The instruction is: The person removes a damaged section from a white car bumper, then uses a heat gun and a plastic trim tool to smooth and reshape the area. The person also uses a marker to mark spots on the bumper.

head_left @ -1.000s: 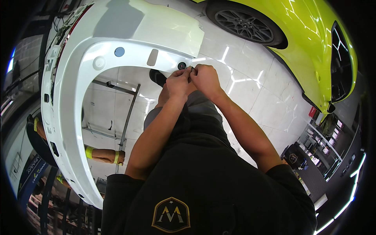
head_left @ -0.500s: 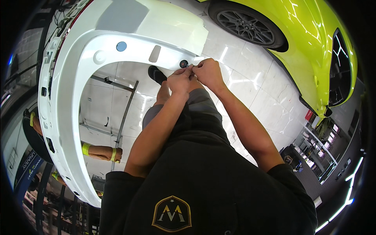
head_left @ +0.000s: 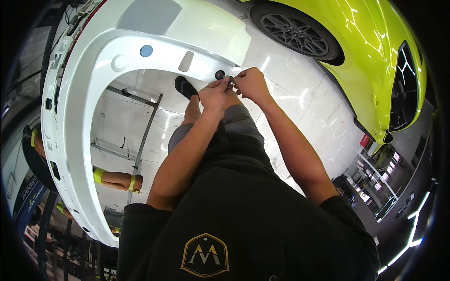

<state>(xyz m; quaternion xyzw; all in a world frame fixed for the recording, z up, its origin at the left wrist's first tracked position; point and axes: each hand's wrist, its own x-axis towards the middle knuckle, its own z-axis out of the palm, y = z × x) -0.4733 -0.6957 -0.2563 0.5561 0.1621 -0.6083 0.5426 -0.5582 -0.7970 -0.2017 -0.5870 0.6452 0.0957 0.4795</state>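
Note:
Close together below the lower end of a white bumper-like car body panel [head_left: 164, 55], my two hands work at a tiny part. My left hand [head_left: 213, 96] pinches a small dark round piece [head_left: 230, 80] between its fingertips; its exact kind is too small to tell. Beside it, the fingers of my right hand [head_left: 253, 85] are curled and pressed together, and anything between them is hidden. Just above the left fingertips, a black round fitting [head_left: 220, 75] sits against the panel end.
The panel's big arch curves along my left, with a grey patch [head_left: 149, 16] and blue disc [head_left: 146, 50] on it. Metal stand bars [head_left: 145, 133] show through the arch. A yellow-green car [head_left: 370, 56] stands at right. Another person's arm [head_left: 117, 180] reaches in at left.
My hands have drawn slightly apart, so the small dark round piece now shows between them. The view has shifted a little.

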